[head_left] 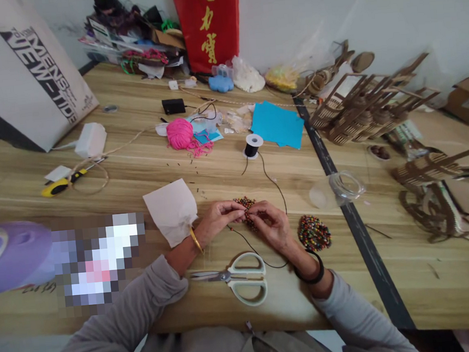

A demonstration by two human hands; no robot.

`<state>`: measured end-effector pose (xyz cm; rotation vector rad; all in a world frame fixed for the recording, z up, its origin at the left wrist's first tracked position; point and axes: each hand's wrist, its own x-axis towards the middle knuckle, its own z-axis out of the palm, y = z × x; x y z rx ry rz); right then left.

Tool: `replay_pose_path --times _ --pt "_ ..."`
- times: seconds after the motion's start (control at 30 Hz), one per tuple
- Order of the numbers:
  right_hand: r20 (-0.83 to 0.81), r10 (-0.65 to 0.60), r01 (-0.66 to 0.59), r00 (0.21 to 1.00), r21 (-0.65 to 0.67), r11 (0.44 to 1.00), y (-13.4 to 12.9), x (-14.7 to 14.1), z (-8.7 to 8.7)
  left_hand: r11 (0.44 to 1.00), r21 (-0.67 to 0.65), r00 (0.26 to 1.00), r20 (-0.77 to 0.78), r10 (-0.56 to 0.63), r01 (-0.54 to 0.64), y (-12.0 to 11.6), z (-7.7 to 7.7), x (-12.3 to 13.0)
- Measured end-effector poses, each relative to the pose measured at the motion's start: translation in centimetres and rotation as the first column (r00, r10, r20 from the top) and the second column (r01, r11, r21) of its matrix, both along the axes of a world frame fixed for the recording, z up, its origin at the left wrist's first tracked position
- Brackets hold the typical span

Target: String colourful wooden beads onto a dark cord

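My left hand [222, 218] and my right hand [272, 225] meet fingertip to fingertip over a small pile of multicoloured beads [244, 201]. Both are closed in a pinch on a thin black cord [244, 237]; the exact spot between the fingertips is partly hidden. A few tiny beads show on the cord just below my left fingers, and the cord curves on under my right wrist. More cord runs up to a white spool of black cord [252, 146]. Strung multicoloured beads [314, 232] lie coiled right of my right hand. Scissors [229, 275] with pale handles lie nearer me.
A white paper sheet [172, 211] lies beside my left wrist. Pink yarn [180, 133], blue sheets [277, 124] and a yellow-handled tool [55, 187] sit farther back. Brown wooden models [359, 105] crowd the right. A clear coil [346, 186] rests on the dark strip. A blurred patch covers something left.
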<state>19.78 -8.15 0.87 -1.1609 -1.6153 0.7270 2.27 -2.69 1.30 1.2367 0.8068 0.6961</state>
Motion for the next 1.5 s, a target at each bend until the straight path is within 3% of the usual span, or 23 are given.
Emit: replay_pose_path --times 0.5,0.93,1.33,1.5 --pt "0.013 -0.002 0.002 1.0 -0.028 1.0 0.1 0.05 -0.12 0.998 -0.057 0.998 0.057 0.034 -0.03 -0.15 -0.01 0.38" --pt "-0.106 -0.006 -0.007 0.994 -0.126 0.992 0.12 0.14 -0.27 0.993 -0.108 0.999 0.028 0.043 -0.04 -0.11 0.09 0.48" --pt "-0.16 0.0 -0.028 0.987 -0.177 0.984 0.36 0.44 -0.54 1.0 -0.004 0.999 -0.038 0.021 -0.021 0.04 -0.17 0.35" --pt "-0.09 0.007 -0.015 0.996 -0.082 0.997 0.18 0.21 -0.31 1.0 0.017 0.999 -0.037 0.004 -0.004 0.01 -0.24 0.3"
